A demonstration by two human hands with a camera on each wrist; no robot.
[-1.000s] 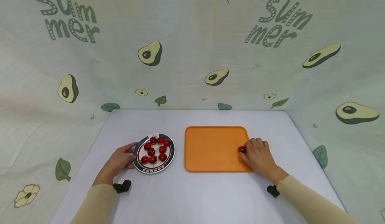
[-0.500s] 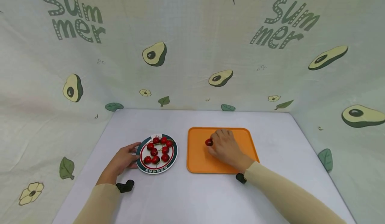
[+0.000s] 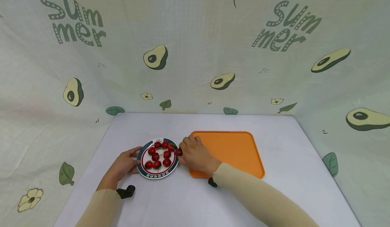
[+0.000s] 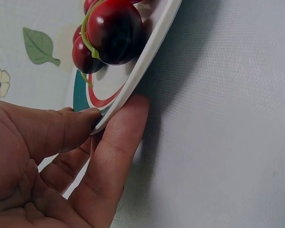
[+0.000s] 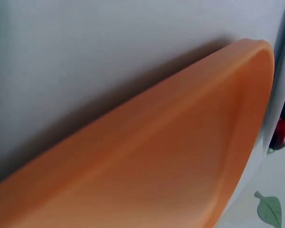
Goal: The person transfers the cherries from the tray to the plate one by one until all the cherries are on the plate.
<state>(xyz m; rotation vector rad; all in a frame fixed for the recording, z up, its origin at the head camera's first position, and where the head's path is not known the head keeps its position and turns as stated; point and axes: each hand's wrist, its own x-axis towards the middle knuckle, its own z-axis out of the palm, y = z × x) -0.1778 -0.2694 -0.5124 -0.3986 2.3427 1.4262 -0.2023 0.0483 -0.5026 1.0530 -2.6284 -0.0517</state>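
A round plate (image 3: pixel 156 176) with a green-and-white rim carries several red cherries (image 3: pixel 155 156) with stems. Its left edge is pinched by my left hand (image 3: pixel 121 164); in the left wrist view the thumb lies on top of the rim (image 4: pixel 147 61) and fingers are beneath it. My right hand (image 3: pixel 196 154) holds one cherry (image 3: pixel 178 152) by the plate's right rim, close to the cherries there. Whether that cherry touches the plate, I cannot tell. The right wrist view does not show the right hand's fingers.
Right of the plate lies an orange tray (image 3: pixel 228 149), its left part under my right hand and forearm. The white table (image 3: pixel 182 200) ends at a cloth backdrop (image 3: pixel 189 51) printed with avocados and leaves.
The right hand has moved left with the cherry, from the tray's right edge across the tray to the plate. The left hand has kept its hold on the plate.
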